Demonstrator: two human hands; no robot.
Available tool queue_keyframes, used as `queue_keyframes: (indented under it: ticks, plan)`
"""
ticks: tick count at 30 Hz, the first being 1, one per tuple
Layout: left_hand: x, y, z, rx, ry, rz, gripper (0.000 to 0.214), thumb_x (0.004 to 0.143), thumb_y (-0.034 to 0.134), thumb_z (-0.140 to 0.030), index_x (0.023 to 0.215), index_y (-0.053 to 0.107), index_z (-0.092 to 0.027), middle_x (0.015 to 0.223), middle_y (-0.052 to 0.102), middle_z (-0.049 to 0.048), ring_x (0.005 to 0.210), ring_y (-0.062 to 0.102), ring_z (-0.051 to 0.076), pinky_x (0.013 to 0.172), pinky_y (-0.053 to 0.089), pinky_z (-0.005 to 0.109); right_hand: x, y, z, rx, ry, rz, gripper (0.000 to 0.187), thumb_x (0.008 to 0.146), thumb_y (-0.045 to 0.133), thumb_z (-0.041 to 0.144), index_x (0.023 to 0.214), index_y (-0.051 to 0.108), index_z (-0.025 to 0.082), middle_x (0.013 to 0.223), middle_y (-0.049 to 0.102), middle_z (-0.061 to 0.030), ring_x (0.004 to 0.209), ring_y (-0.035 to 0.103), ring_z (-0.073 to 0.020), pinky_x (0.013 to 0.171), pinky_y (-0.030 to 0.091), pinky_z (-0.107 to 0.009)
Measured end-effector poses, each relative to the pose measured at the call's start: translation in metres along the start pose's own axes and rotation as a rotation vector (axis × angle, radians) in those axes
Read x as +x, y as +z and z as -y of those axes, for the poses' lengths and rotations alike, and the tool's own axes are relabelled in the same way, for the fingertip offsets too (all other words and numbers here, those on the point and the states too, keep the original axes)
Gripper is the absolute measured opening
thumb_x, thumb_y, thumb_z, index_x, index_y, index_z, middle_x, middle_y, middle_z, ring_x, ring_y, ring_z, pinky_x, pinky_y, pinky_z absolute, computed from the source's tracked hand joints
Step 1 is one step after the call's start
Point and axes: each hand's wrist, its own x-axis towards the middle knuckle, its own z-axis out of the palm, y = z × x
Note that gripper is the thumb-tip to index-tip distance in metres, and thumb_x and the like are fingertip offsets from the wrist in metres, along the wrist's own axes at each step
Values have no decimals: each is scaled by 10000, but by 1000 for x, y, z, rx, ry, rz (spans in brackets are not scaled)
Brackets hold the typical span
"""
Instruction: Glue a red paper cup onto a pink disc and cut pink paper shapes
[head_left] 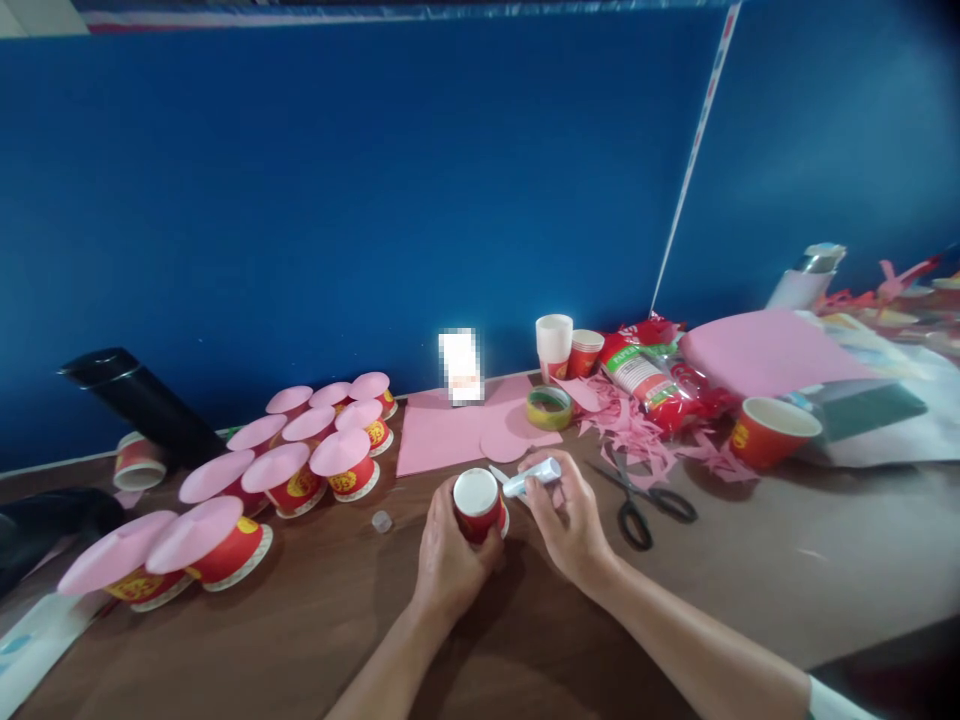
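My left hand (450, 555) is wrapped round a red paper cup (477, 500) that stands upside down, its white base facing up. In my right hand (566, 520) is a small white glue bottle (532, 478), gripped between thumb and fingers. Its narrow tip points left and lies close to the rim of the cup's base; whether it touches cannot be made out. Just behind them a pink paper circle (510, 435) lies on a pink sheet (435, 435). A small clear cap (382, 521) sits on the table left of my left hand.
Several upturned red cups topped with pink discs (277, 470) stand at left, beside a black bottle (142, 400). Black-handled scissors (637, 510), a tape roll (549, 407), pink scraps (626, 435), a red packet (652, 375) and an upright cup (769, 432) lie at right. A blue partition (375, 200) rises behind.
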Motion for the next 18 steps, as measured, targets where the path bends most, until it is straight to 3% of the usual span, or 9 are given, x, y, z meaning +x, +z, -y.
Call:
queue_keyframes:
  ticks: [7,13,18]
  plan:
    - [1,-1,-1,-17,8,25,488,635,581,-204,1101,443,-171,1029,553,88,961,537,229,849,420,391,2,4,-1,96,19,40,122,848,457,235,961,479,194,876,593,-42,742,563,-145,688,463,-255]
    - [0,0,1,-9,15,-5,492,621,596,-202,1092,456,-170,1021,566,80,937,549,213,825,435,361,1,-1,0,-35,22,87,65,836,462,222,881,487,182,776,567,-20,659,538,-128,589,441,-222]
    - [1,0,1,26,1,-29,465,652,599,-276,1085,455,-185,995,555,70,920,543,213,805,440,371,0,-1,-1,-2,29,3,87,829,476,229,905,488,188,808,573,-24,673,539,-131,617,449,-231]
